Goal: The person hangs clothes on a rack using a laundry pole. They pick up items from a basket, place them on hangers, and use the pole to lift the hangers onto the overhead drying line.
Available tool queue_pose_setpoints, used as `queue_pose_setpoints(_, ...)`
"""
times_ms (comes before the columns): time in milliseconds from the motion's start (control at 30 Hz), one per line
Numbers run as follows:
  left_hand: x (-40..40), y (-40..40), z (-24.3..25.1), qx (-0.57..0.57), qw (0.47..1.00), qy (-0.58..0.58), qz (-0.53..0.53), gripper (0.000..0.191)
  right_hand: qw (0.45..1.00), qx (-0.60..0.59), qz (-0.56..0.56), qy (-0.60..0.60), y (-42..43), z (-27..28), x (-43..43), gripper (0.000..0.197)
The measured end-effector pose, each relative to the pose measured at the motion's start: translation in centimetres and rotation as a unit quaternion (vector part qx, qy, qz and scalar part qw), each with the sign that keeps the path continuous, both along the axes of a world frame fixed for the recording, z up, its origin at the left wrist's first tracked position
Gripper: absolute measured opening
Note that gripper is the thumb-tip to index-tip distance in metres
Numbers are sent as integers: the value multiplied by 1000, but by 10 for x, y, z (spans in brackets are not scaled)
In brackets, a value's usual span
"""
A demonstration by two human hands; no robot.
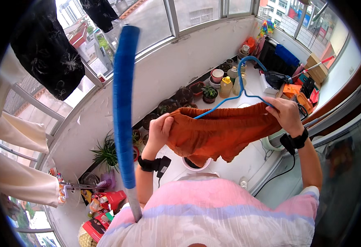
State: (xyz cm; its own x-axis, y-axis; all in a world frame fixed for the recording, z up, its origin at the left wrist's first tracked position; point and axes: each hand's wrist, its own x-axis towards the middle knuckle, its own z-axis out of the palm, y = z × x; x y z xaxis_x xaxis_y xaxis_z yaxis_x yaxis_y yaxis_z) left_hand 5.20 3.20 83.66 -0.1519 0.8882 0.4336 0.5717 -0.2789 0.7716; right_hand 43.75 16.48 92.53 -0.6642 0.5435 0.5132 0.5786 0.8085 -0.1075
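Observation:
Between my hands hangs a pair of orange-brown shorts (220,132) with a gathered waistband. My left hand (160,129) grips the left end of the waistband. At the other end, my right hand (285,114) pinches the waistband together with one arm of a blue hanger (243,92). The hanger's hook points up and away from me, and its left arm dips into the waist opening. Its lower part is hidden inside the cloth. A pole with blue wrapping (124,108) crosses the view close to the camera, left of my left hand.
Black patterned clothing (49,52) and cream cloth (26,179) hang at left by the windows. Potted plants (209,94) and yellow-capped jugs (226,87) line the white wall. Boxes and bags (279,80) crowd the far right corner. A glass door (328,163) stands at right.

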Motion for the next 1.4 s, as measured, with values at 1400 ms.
queue_pose_setpoints(1400,15,-14,19,6,998,-54,31,40,939,-124,-116,298,-8,-26,-32,24)
